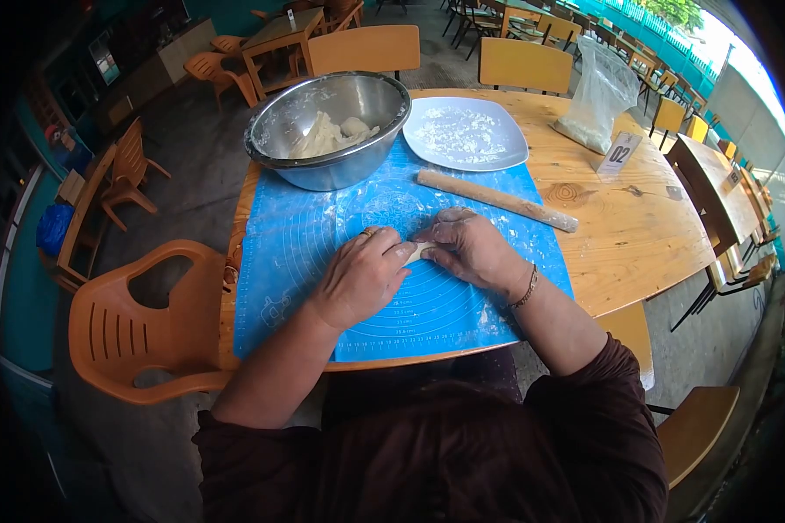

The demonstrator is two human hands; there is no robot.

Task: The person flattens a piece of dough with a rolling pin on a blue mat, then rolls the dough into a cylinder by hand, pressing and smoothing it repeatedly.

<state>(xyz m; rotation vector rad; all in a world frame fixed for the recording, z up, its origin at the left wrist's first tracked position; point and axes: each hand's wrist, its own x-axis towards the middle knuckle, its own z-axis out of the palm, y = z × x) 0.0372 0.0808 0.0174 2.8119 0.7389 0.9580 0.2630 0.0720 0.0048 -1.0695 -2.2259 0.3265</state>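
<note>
Head view: a person's left hand [362, 275] and right hand [471, 248] close from either side on a small piece of dough [419, 252], which lies near the middle of a blue pastry mat [288, 253] on a round wooden surface [637, 235]. Each grip is folded onto the dough, with the left fingers curled over one end and the right fingers pressed along the other, so little of the piece shows between them. By the look of it the work is at an early stage. One piece is being shaped, a mound of dough [327, 135] sits in the steel bowl [323, 174] at the mat's far-left corner, and the white plate [506, 148] beside it carries a dusting of flour. A floured rolling pin [497, 200] lies just beyond the right hand, apart from it. The mat is open to either side of the hands and toward the near edge (which sits close to the person's body). A plastic bag [597, 96] and a number card [619, 155] stand well off to the far right, and an orange chair [131, 322] stands against the left edge.
</note>
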